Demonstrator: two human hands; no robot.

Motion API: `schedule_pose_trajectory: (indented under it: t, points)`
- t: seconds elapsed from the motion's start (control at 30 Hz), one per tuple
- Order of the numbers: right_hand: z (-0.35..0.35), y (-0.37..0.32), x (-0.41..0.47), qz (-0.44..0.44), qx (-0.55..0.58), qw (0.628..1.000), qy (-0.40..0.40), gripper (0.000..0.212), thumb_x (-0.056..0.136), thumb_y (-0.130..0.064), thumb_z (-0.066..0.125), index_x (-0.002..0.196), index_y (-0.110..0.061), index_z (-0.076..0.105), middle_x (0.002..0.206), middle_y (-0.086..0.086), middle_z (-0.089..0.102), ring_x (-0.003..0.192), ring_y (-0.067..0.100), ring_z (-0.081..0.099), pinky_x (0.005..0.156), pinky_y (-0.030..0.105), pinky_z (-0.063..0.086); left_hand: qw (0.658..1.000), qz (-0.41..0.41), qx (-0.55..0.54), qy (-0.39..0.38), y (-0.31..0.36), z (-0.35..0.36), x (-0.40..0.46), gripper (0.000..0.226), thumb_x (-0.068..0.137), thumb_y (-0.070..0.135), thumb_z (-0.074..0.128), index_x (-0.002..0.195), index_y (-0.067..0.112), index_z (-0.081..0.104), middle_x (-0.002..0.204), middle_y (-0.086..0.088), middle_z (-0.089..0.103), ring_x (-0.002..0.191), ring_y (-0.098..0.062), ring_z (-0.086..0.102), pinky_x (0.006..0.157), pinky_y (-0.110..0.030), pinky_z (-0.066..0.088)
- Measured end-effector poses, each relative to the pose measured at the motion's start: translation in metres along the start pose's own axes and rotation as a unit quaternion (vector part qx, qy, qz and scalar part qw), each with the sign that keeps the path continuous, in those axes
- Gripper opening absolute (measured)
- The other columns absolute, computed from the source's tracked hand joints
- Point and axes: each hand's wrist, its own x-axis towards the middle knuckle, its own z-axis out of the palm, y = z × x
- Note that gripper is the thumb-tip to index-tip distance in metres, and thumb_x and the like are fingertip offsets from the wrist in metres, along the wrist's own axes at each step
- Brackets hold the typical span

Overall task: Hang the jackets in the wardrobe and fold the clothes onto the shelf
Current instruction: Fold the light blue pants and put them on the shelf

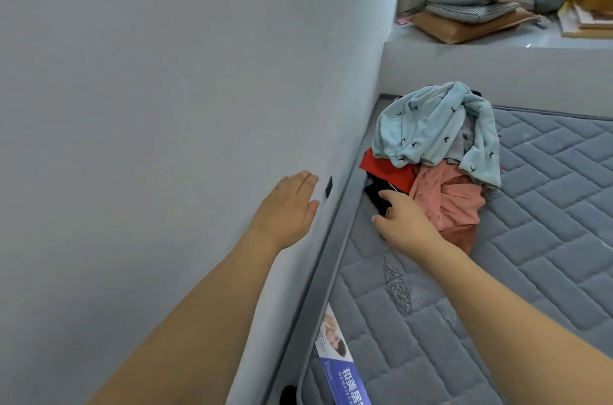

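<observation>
Clothes [434, 152] lie heaped on the mattress [547, 238] at centre right. Right hand [406, 218], nearer, touches the black garment [378, 197] at the pile's lower-left edge; whether it pinches cannot be told. Left hand [285, 208] presses flat, released, against the wall [166, 72].

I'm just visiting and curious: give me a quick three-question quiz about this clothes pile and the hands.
1. True or false: the light blue garment lies on top of the pile.
2. Which hand reaches the black garment: A left hand, B right hand?
3. Fill in: the pile sits on a grey quilted ____.

Key: 1 true. 2 B; the left hand is spread flat by the wall. 3 mattress.
</observation>
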Motion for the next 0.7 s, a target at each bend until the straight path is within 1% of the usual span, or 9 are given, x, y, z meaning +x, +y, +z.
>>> schedule_pose_trajectory:
  t: [0.1,0.17,0.2,0.27,0.3,0.33,0.47,0.6,0.7]
  points:
    - [-0.007,0.004,0.014,0.030,-0.006,0.999,0.038,0.060,0.091,-0.015,0.059,0.147,-0.009,0.039,0.147,0.011,0.044,0.135,0.024,0.042,0.106,0.031,0.034,0.999,0.029,-0.027,-0.012,-0.008,0.005,0.037,0.050,0.105,0.026,0.041,0.150,0.006,0.034,0.155,-0.010,0.035,0.142,-0.025,0.032,0.118,-0.031,0.018]
    - [-0.017,0.014,0.019,0.055,0.002,0.996,0.064,0.059,0.090,-0.014,0.058,0.146,-0.009,0.041,0.142,0.011,0.049,0.125,0.019,0.048,0.091,0.023,0.041,0.997,0.055,-0.035,-0.027,-0.004,0.010,0.055,0.050,0.104,0.025,0.042,0.150,0.006,0.034,0.156,-0.010,0.034,0.142,-0.025,0.033,0.118,-0.030,0.019]
    - [-0.023,0.019,0.020,0.067,0.011,0.995,0.075,0.055,0.089,-0.012,0.058,0.142,-0.008,0.044,0.139,0.012,0.052,0.121,0.019,0.051,0.087,0.023,0.045,0.997,0.064,-0.036,-0.033,-0.002,0.013,0.061,0.050,0.104,0.025,0.042,0.150,0.006,0.034,0.156,-0.009,0.034,0.142,-0.025,0.032,0.118,-0.030,0.018]
    - [-0.035,0.031,0.024,0.082,0.024,0.992,0.097,0.043,0.086,-0.009,0.059,0.128,-0.004,0.054,0.128,0.019,0.059,0.116,0.030,0.056,0.091,0.038,0.047,0.997,0.063,-0.039,-0.034,0.003,0.020,0.072,0.051,0.104,0.026,0.042,0.151,0.007,0.034,0.157,-0.008,0.033,0.142,-0.024,0.031,0.118,-0.030,0.018]
    - [-0.040,0.038,0.026,0.089,0.029,0.990,0.101,0.039,0.085,-0.008,0.059,0.124,-0.003,0.056,0.123,0.021,0.062,0.114,0.034,0.057,0.092,0.039,0.046,0.997,0.058,-0.042,-0.035,0.006,0.024,0.076,0.051,0.104,0.026,0.042,0.150,0.008,0.034,0.157,-0.008,0.033,0.142,-0.023,0.031,0.118,-0.029,0.017]
    - [-0.045,0.045,0.029,0.093,0.031,0.990,0.101,0.041,0.086,-0.009,0.059,0.126,-0.004,0.055,0.124,0.020,0.061,0.115,0.034,0.056,0.093,0.037,0.044,0.997,0.053,-0.044,-0.039,0.009,0.028,0.080,0.050,0.104,0.026,0.042,0.150,0.008,0.034,0.157,-0.008,0.033,0.142,-0.023,0.031,0.118,-0.029,0.018]
    - [-0.063,0.076,0.045,0.101,0.034,0.989,0.104,0.058,0.090,-0.014,0.057,0.146,-0.009,0.040,0.149,0.010,0.043,0.137,0.024,0.040,0.109,0.032,0.031,0.996,0.048,-0.042,-0.063,0.019,0.048,0.099,0.049,0.103,0.026,0.042,0.149,0.009,0.036,0.156,-0.007,0.033,0.141,-0.024,0.033,0.116,-0.032,0.023]
    - [-0.079,0.100,0.066,0.130,0.051,0.984,0.109,0.060,0.089,-0.011,0.053,0.147,-0.008,0.038,0.152,0.009,0.039,0.140,0.023,0.037,0.112,0.034,0.031,0.994,0.059,-0.042,-0.085,0.032,0.060,0.137,0.051,0.103,0.026,0.044,0.150,0.010,0.035,0.157,-0.007,0.032,0.143,-0.024,0.031,0.117,-0.033,0.022]
    - [-0.092,0.114,0.095,0.139,0.052,0.982,0.120,0.059,0.088,-0.012,0.054,0.146,-0.009,0.041,0.150,0.009,0.042,0.135,0.023,0.042,0.109,0.034,0.035,0.991,0.082,-0.050,-0.088,0.044,0.070,0.180,0.050,0.102,0.026,0.045,0.148,0.007,0.038,0.154,-0.009,0.036,0.138,-0.027,0.037,0.114,-0.033,0.027]
